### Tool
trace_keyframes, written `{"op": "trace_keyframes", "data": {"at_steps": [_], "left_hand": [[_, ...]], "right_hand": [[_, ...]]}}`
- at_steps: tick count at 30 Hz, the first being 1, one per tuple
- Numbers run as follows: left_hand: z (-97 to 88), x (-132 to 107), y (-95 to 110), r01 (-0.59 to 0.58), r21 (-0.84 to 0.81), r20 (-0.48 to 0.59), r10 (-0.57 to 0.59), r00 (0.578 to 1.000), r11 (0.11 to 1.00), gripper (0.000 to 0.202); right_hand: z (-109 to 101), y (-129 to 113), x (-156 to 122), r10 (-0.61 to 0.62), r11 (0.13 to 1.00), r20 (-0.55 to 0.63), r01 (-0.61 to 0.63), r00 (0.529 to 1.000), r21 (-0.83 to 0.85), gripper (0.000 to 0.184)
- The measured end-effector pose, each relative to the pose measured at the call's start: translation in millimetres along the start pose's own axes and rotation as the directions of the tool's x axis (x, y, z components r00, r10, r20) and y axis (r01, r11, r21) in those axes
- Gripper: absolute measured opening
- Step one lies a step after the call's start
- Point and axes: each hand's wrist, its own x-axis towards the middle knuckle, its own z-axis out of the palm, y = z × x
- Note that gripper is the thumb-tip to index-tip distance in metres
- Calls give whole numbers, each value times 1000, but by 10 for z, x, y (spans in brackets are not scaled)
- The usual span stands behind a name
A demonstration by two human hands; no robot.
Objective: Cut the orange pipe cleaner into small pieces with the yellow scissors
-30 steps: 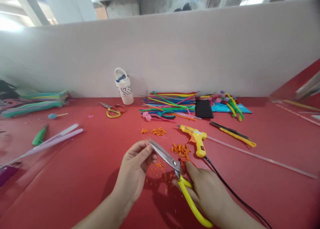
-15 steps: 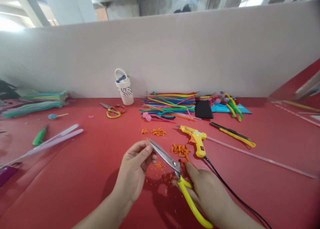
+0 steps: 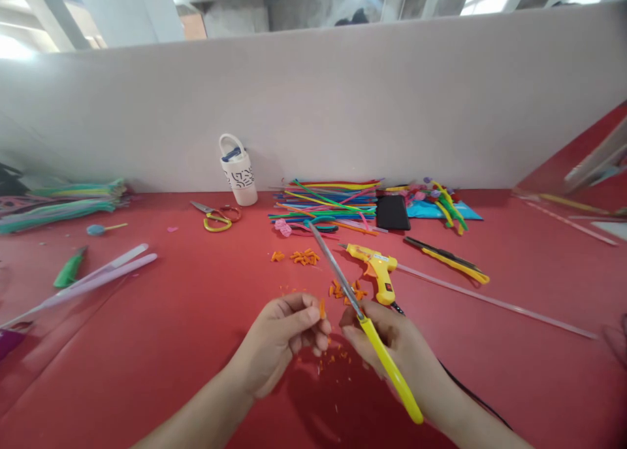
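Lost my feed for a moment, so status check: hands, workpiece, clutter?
Left hand pinching small orange piece. Right hand gripping yellow-handled scissors, blades closed, pointing away. Orange scraps and glue gun just beyond the hands.

A white cup with a handle (image 3: 238, 170) stands at the back edge of the red bench (image 3: 147, 344), with small yellow-handled scissors (image 3: 215, 216) lying just in front of it. Further right along the back edge lie a heap of coloured sticks (image 3: 328, 204), a black phone (image 3: 392, 212) and a blue sheet (image 3: 441, 210). A yellow glue gun (image 3: 375, 269) and a yellow-and-black knife (image 3: 447, 259) lie mid-bench, while green sticks (image 3: 63, 204) and a green tool (image 3: 68, 270) sit near the left edge.
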Motion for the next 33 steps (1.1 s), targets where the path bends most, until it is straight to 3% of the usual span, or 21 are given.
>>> {"op": "trace_keyframes", "data": {"at_steps": [4,7,10,13,16,21,26,33], "left_hand": [[32,-4,-78,124,64,77,-129,989,990,8],[54,-10,-110,169,109,71,-178,981,979,8],[71,-9,-120,126,172,46,-136,990,977,9],[81,-5,-129,46,282,8,-50,999,958,7],[84,-4,-142,50,365,-35,-40,999,930,3],[53,9,-97,-30,330,-62,53,997,943,7],[-20,22,15,-159,176,-226,197,954,972,6],[-68,19,74,-258,119,-297,283,912,959,6]], "right_hand": [[8,-79,-40,86,958,43,-95,995,271,19],[-2,-93,-53,64,942,77,-85,995,325,18],[-9,-89,-47,66,951,71,-84,995,298,15],[6,-76,-39,73,978,27,-77,997,196,13],[20,-65,-41,50,995,5,-50,999,83,12],[-66,-36,-51,-91,980,-25,86,995,-177,22],[-146,54,-36,-183,797,-30,130,983,-590,31],[-68,156,-31,-286,615,53,226,957,-756,32]]}}
